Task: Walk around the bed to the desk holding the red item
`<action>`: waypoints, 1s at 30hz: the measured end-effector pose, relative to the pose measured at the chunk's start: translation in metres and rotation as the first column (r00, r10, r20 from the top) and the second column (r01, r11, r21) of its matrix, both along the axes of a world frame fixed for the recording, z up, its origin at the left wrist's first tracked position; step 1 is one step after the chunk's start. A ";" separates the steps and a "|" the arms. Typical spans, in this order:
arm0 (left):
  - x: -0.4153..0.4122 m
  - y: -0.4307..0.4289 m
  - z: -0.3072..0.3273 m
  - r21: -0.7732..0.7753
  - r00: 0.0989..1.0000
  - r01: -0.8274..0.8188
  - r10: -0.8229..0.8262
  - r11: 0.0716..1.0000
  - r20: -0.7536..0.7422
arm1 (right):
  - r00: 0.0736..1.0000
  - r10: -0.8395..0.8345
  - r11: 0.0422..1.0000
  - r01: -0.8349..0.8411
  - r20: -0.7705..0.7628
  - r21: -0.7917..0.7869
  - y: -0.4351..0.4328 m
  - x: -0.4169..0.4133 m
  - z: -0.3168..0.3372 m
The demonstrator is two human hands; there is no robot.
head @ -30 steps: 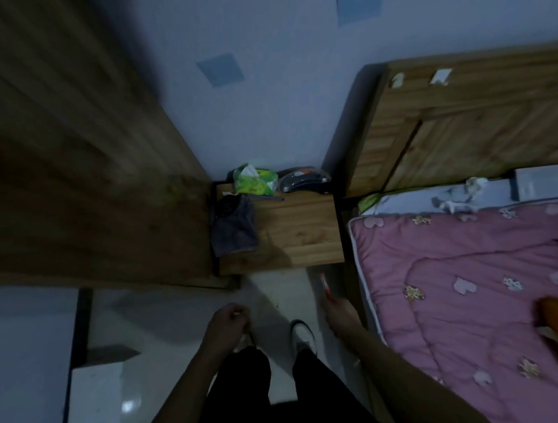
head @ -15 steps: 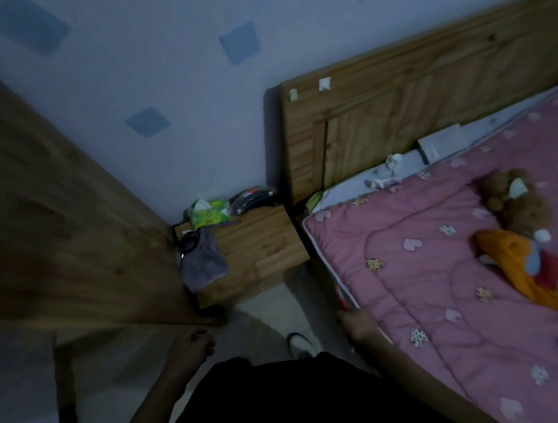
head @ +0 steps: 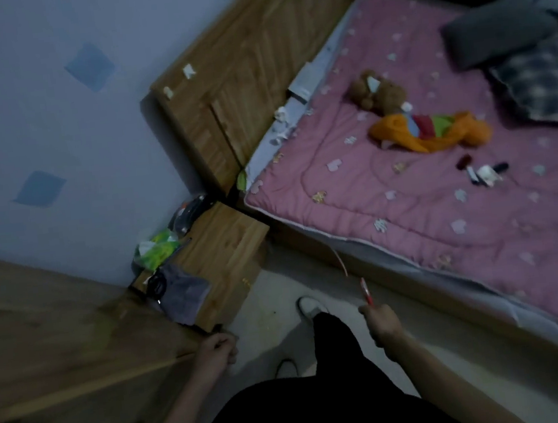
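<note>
My right hand [head: 382,322] grips a thin red stick-like tool [head: 365,290] that points up toward the edge of the bed with the pink quilt [head: 407,204]. A thin pale strand [head: 339,261] rises from its tip. My left hand [head: 216,350] hangs with its fingers curled and holds nothing, close to the wooden wardrobe side [head: 62,354] and the front corner of the wooden nightstand [head: 226,251]. My white shoe [head: 310,306] stands on the pale floor between both hands.
On the nightstand lie a grey cloth [head: 185,295], a green tissue pack [head: 157,250] and a dark case [head: 188,210]. The quilt carries a brown teddy [head: 377,92], an orange plush toy [head: 431,130], small dark items [head: 483,172] and pillows [head: 539,80]. A wooden headboard [head: 249,76] stands behind.
The view has swung right and tilted, bringing more of the bed into sight. My right hand with the red tool has stayed near the bed's edge; my left hand hangs by the wardrobe.
</note>
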State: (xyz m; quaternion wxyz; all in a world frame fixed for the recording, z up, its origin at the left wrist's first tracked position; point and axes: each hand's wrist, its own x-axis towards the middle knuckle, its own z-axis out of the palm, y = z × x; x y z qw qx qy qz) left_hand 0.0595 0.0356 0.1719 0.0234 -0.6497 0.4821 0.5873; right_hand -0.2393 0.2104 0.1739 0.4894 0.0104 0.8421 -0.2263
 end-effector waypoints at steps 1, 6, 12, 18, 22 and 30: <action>0.001 0.004 -0.002 0.015 0.998 0.054 -0.054 0.998 0.010 | 0.998 -0.058 0.998 0.058 -0.015 0.012 0.020 0.008 -0.001; -0.011 0.029 -0.009 0.103 0.945 0.324 -0.328 0.940 0.019 | 0.948 -0.298 0.947 0.309 -0.113 0.091 0.122 0.048 -0.004; -0.055 0.073 0.000 0.039 0.783 0.620 -0.621 0.783 0.016 | 0.779 -0.605 0.782 0.620 -0.164 0.061 0.223 0.101 -0.004; -0.112 0.131 0.012 -0.015 0.574 0.819 -0.819 0.574 -0.009 | 0.551 -0.817 0.558 0.830 -0.169 0.010 0.310 0.148 -0.011; -0.146 0.191 0.015 -0.024 0.454 0.891 -0.891 0.454 -0.005 | 0.415 -0.901 0.418 0.908 -0.128 0.002 0.371 0.175 -0.014; -0.198 0.329 0.011 -0.038 0.276 0.961 -0.961 0.276 -0.008 | 0.340 -0.933 0.337 0.941 -0.121 0.041 0.501 0.221 -0.033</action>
